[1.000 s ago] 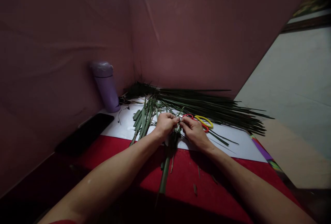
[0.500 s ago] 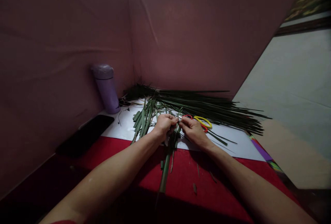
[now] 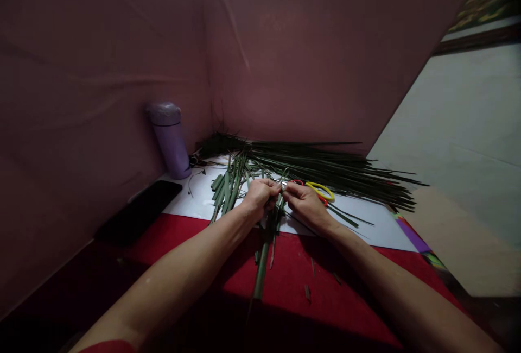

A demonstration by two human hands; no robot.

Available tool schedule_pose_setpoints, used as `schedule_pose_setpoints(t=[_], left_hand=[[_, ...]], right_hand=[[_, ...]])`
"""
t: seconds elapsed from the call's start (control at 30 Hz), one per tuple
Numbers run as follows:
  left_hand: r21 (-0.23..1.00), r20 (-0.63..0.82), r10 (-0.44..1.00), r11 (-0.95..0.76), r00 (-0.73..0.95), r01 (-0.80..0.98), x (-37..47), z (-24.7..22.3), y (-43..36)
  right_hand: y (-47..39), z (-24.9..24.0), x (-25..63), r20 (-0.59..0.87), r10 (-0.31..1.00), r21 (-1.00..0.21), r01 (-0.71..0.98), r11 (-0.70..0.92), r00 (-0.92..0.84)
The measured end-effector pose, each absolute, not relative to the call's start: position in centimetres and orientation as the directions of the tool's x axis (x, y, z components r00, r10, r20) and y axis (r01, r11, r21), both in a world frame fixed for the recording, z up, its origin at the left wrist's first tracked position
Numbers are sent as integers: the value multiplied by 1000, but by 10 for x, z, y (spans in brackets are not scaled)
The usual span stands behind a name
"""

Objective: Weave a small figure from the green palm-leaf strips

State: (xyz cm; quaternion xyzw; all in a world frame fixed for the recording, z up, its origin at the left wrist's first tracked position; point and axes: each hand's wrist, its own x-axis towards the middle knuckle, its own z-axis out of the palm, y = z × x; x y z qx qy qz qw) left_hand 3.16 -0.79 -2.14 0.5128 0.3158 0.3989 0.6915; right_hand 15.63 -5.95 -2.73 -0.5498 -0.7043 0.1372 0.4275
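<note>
My left hand (image 3: pixel 259 199) and my right hand (image 3: pixel 303 203) meet over the front of a white sheet, both with fingers pinched together. Between the fingertips, green leaf strips (image 3: pixel 280 201) stick out above and below; their exact shape is too small to make out. A wider green leaf (image 3: pixel 262 271) runs from under my left hand towards me over the red cloth. Just behind my right hand lie scissors (image 3: pixel 321 191) with yellow and red handles, partly hidden by it. To the left of my left hand are cut leaf pieces (image 3: pixel 228 190) in a loose heap.
A large bundle of long dark leaves (image 3: pixel 334 168) lies along the back. At the left stand a purple bottle (image 3: pixel 173 149) and a flat black phone-like object (image 3: pixel 138 212). Small scraps (image 3: pixel 307 293) dot the red cloth (image 3: pixel 345 298). Pink walls (image 3: pixel 285 70) rise behind and left.
The whole view has shifted very slightly. Both hands stay pinched together at the leaf strips, with only a tiny movement of the right fingers.
</note>
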Motion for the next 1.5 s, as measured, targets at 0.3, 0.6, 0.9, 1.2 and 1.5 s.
schedule_pose_setpoints(t=[0.3, 0.6, 0.9, 1.2, 1.5], left_hand=[[965, -11, 880, 133, 474, -226, 33, -25, -5], [979, 151, 826, -50, 543, -196, 31, -26, -5], [982, 82, 884, 8, 461, -190, 31, -23, -2], [963, 26, 871, 110, 490, -247, 30, -18, -4], [983, 114, 855, -26, 505, -179, 30, -17, 0]], right_hand=[[-58, -29, 154, 443, 896, -654, 692, 307, 20], [-58, -29, 164, 478, 877, -603, 743, 290, 45], [-57, -24, 163, 483, 874, -578, 769, 275, 50], [-56, -27, 168, 495, 864, -594, 762, 259, 93], [-55, -27, 168, 490, 867, -605, 752, 261, 94]])
